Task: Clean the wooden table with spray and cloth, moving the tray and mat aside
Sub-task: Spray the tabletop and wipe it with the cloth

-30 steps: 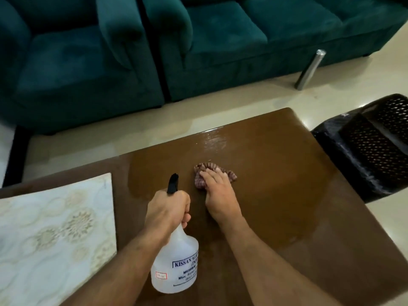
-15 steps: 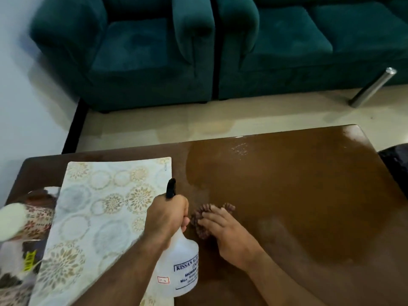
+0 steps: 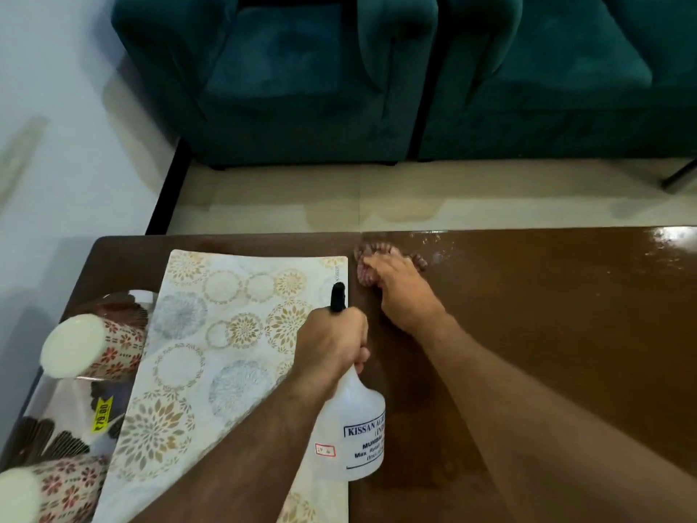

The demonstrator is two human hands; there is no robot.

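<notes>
Head view: a spray bottle (image 3: 352, 420) is gripped by the neck in the closed left hand (image 3: 332, 343), held over the seam between mat (image 3: 211, 356) and bare table (image 3: 547, 334). A cloth (image 3: 367, 258) is pressed flat under the open right hand (image 3: 399, 288) near the table's far edge, just beside the mat corner. The tray (image 3: 75, 417) with two patterned cups (image 3: 94, 345) is seen at far left, partly covered by the mat.

Teal sofas (image 3: 377, 77), cream floor (image 3: 377, 198), white wall (image 3: 68, 107)
</notes>
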